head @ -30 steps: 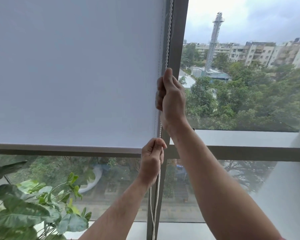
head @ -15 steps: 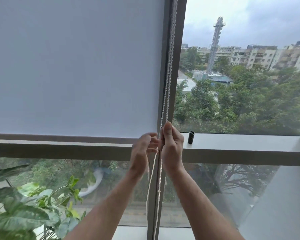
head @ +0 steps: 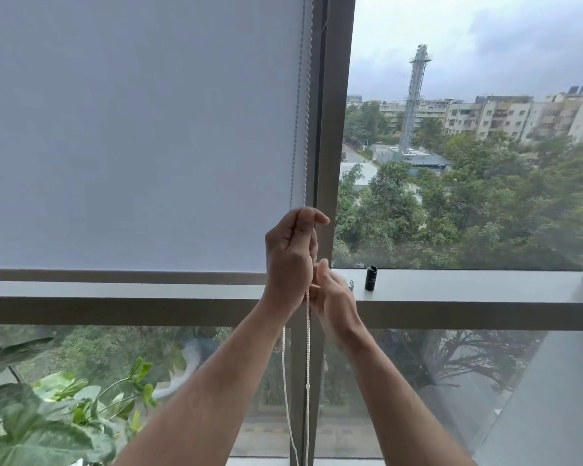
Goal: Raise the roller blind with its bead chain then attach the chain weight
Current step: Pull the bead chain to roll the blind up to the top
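The white roller blind [head: 132, 136] covers the left window pane, and its bottom bar [head: 115, 275] hangs just above the window ledge. The white bead chain [head: 306, 129] runs down the blind's right edge, and its loop [head: 307, 364] hangs below my hands. My left hand [head: 290, 250] is closed around the chain at the higher spot. Just below and to the right, my right hand [head: 334, 297] curls its fingers at the chain with the thumb raised. The black cylindrical chain weight [head: 371, 278] stands upright on the ledge, right of my hands.
The grey window ledge [head: 468, 285] runs across the view. A dark vertical frame post [head: 335, 129] stands right behind the chain. A small metal piece [head: 350, 284] lies next to the weight. A leafy plant [head: 48, 422] fills the lower left.
My right hand came down the chain from high up to ledge height. My left hand has since moved up the chain above it. The blind's bottom bar sits slightly higher than a second ago.
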`<state>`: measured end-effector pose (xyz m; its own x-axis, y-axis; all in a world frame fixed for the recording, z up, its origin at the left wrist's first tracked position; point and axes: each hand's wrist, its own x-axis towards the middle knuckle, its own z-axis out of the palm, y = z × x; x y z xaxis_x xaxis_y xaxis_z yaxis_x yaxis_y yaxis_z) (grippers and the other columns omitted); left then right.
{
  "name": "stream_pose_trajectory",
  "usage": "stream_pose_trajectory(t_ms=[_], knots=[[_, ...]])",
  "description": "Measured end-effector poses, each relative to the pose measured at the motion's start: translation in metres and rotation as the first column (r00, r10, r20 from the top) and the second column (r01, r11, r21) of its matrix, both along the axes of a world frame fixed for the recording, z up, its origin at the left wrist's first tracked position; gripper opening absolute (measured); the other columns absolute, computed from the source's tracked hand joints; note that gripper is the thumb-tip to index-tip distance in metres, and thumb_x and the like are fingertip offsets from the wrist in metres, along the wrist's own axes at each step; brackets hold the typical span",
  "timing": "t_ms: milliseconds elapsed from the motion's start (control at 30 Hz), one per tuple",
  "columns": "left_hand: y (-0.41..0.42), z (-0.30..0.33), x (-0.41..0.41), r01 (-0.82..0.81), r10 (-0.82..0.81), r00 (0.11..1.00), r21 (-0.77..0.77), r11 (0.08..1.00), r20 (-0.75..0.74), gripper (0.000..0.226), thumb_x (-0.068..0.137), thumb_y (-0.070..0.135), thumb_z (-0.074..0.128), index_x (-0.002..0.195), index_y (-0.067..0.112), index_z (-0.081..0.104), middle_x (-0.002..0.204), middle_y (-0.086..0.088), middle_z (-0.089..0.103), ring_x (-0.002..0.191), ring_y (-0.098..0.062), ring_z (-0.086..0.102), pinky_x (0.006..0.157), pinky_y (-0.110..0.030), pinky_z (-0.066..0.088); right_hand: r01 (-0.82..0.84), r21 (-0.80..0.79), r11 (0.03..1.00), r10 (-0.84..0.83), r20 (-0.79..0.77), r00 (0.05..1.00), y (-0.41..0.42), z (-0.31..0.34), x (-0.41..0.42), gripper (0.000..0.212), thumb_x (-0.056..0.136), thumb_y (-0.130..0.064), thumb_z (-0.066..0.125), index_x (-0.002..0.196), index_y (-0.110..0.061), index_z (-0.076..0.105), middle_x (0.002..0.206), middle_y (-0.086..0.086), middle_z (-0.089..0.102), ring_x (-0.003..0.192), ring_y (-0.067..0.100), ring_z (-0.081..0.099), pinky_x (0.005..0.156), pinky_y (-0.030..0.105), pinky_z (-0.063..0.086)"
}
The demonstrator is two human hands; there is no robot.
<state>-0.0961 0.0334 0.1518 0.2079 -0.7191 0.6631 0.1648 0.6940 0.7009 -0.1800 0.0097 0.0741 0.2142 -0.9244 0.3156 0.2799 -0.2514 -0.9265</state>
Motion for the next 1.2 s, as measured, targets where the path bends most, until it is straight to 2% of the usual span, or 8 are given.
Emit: stream_pose_trajectory(t_ms=[67,300,467,667,767,900,1000,1200], knots=[[-0.001,-0.002,-0.001,0.004,-0.004,1.000,-0.002,1.000,-0.004,0.029,0.100,0.023,0.044,0.081,0.022,0.067,0.046,0.011,0.040,0.039,-0.008,0.030,0.039,-0.021,0.029,0.093,-0.014,0.996,-0.093,0.004,0.996,-0.007,0.025,-0.008,0.056,0.107,-0.040,0.026,0.104,-0.001,0.066,0.092,0.024,0.068,0.082,0.030,0.064,0.079,0.048,0.050],[0.003,-0.053,-0.009,0.066,-0.060,0.997,0.163,0.984,-0.043,0.029,0.096,0.023,0.046,0.076,0.020,0.067,0.047,-0.006,0.026,0.038,-0.011,0.024,0.038,-0.021,0.020,0.030,-0.302,0.953,-0.009,0.069,0.998,-0.001,0.154,0.001,0.041,0.105,-0.035,0.034,0.105,-0.009,0.066,0.079,0.009,0.063,0.068,0.020,0.064,0.060,0.029,0.050],[0.005,-0.064,-0.006,0.013,-0.017,1.000,0.195,0.981,0.018,0.030,0.097,0.024,0.045,0.076,0.018,0.065,0.050,-0.024,0.022,0.040,-0.015,0.024,0.039,-0.028,0.019,-0.022,-0.253,0.967,0.063,0.155,0.986,0.004,0.193,0.022,0.043,0.107,-0.036,0.032,0.089,-0.012,0.061,0.055,-0.005,0.036,0.045,0.009,0.026,0.043,0.023,0.020],[0.004,-0.068,-0.003,0.027,-0.044,0.993,0.159,0.987,0.107,0.031,0.099,0.026,0.044,0.078,0.030,0.067,0.049,-0.004,0.030,0.043,-0.017,0.027,0.040,-0.028,0.021,0.217,-0.357,0.909,-0.098,0.322,0.942,0.013,0.179,0.031,0.045,0.105,-0.030,0.040,0.061,-0.021,0.042,0.047,-0.007,0.028,0.038,0.008,0.020,0.039,0.020,0.015],[0.004,-0.069,0.005,0.134,-0.160,0.978,0.182,0.974,0.134,0.043,0.095,0.057,0.043,0.072,0.031,0.067,0.047,0.008,0.041,0.042,-0.011,0.036,0.043,-0.024,0.032,0.238,-0.398,0.886,-0.104,0.329,0.939,0.015,0.162,0.031,0.044,0.103,-0.033,0.040,0.060,-0.025,0.045,0.047,-0.009,0.031,0.038,0.007,0.023,0.037,0.019,0.018],[-0.009,-0.057,0.024,0.069,-0.110,0.979,0.229,0.971,0.172,0.075,0.079,0.085,0.029,0.080,0.026,0.075,0.068,-0.005,0.072,0.067,-0.020,0.069,0.064,-0.033,0.056,0.289,-0.397,0.871,-0.207,0.237,0.949,0.012,0.117,0.031,0.045,0.102,-0.035,0.040,0.059,-0.030,0.050,0.047,-0.010,0.036,0.038,0.008,0.028,0.038,0.023,0.023],[-0.017,-0.030,0.033,0.057,-0.086,0.985,0.190,0.980,0.148,0.076,0.087,0.074,0.029,0.098,0.015,0.075,0.090,-0.014,0.075,0.089,-0.027,0.072,0.077,-0.043,0.058,0.330,-0.365,0.871,-0.267,0.212,0.940,0.012,0.081,0.033,0.046,0.102,-0.032,0.040,0.058,-0.028,0.050,0.048,-0.010,0.039,0.040,0.006,0.032,0.041,0.021,0.029],[-0.014,0.030,0.026,0.104,-0.107,0.993,0.060,0.993,0.040,0.042,0.100,0.038,0.034,0.104,0.012,0.067,0.080,-0.009,0.066,0.077,-0.023,0.067,0.067,-0.031,0.055,0.323,-0.309,0.895,-0.276,0.186,0.943,0.009,0.050,0.032,0.042,0.097,-0.044,0.044,0.059,-0.027,0.044,0.049,-0.005,0.034,0.042,0.012,0.026,0.040,0.030,0.020]])
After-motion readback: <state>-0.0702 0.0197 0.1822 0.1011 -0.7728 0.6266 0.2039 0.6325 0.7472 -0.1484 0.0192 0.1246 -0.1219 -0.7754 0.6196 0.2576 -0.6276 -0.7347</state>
